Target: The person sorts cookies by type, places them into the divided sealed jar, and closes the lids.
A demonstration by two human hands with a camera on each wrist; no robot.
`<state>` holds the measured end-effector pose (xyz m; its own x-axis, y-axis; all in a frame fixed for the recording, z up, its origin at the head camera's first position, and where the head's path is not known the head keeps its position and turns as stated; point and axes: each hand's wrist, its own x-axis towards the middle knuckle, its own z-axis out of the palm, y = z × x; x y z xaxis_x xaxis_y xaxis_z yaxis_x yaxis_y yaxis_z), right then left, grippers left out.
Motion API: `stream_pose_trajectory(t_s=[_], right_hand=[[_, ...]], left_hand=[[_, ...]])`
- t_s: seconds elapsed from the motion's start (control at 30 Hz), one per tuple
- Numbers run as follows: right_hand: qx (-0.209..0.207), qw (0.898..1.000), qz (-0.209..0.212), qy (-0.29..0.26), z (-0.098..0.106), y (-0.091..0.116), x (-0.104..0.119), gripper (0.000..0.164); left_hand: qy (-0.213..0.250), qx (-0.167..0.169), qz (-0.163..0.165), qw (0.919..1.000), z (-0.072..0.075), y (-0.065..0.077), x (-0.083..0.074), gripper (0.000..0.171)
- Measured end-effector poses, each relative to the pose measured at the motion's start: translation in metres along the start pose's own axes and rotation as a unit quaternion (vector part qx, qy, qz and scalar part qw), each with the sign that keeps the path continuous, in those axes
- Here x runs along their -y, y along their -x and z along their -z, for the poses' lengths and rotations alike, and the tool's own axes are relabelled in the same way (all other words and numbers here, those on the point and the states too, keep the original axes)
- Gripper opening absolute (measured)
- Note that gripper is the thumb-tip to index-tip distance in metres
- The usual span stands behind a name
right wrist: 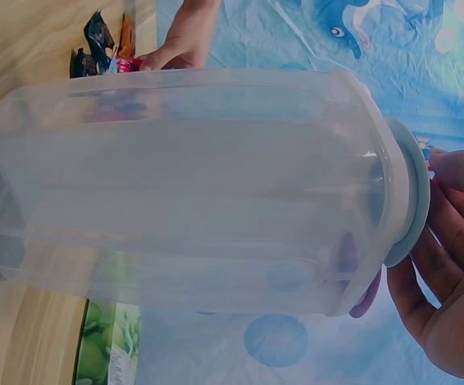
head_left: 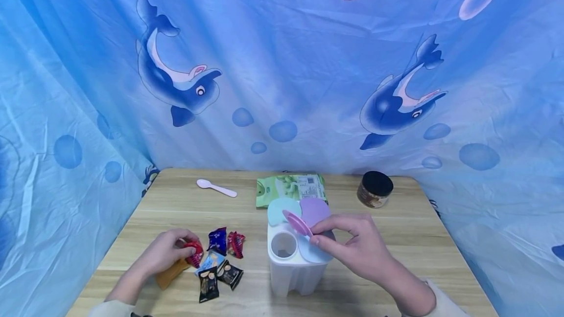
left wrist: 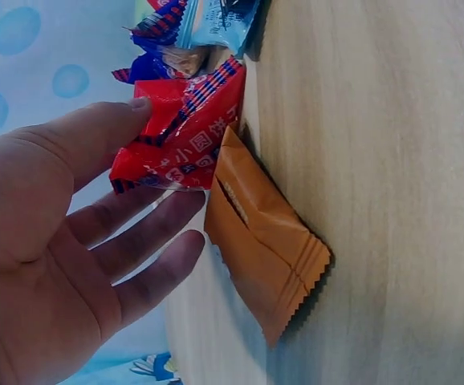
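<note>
My left hand [head_left: 164,254] pinches a red wrapped snack packet [left wrist: 176,132] between thumb and fingers, right beside an orange-brown packet [left wrist: 260,241] on the table. With thumb and fingertips, my right hand [head_left: 362,246] holds the pink lid [head_left: 296,222] tilted up over a translucent storage container [head_left: 282,278]. The round opening [head_left: 284,245] under that lid is uncovered. Mint [head_left: 282,210], purple [head_left: 314,211] and light blue [head_left: 312,252] lids lie flat on the container's other sections. The right wrist view shows the container's clear side [right wrist: 192,184] from close up.
Blue [head_left: 217,240], red [head_left: 236,244], light blue [head_left: 211,260] and black packets [head_left: 208,285] lie between the left hand and the container. Behind stand or lie a pink spoon [head_left: 217,188], a green pouch [head_left: 286,190] and a black-lidded jar [head_left: 375,190]. A blue curtain [head_left: 282,62] encloses the table.
</note>
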<state>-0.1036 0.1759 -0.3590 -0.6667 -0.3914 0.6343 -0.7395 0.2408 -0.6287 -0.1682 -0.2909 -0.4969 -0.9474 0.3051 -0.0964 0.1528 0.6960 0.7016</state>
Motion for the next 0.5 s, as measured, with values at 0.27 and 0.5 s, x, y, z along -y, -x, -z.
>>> stream_pose_trajectory(t_s=[0.27, 0.5], right_hand=[[-0.002, 1.0, -0.003, -0.003, -0.0005, 0.0, 0.0009, 0.017], [-0.004, 1.0, -0.002, -0.007, -0.0012, 0.0003, 0.0, 0.017]], left_hand=[[-0.023, -0.027, 0.003, 0.9994, -0.0022, -0.0004, 0.002, 0.02], [-0.054, -0.051, 0.007, 0.9972, -0.0028, -0.0035, 0.0036, 0.017]])
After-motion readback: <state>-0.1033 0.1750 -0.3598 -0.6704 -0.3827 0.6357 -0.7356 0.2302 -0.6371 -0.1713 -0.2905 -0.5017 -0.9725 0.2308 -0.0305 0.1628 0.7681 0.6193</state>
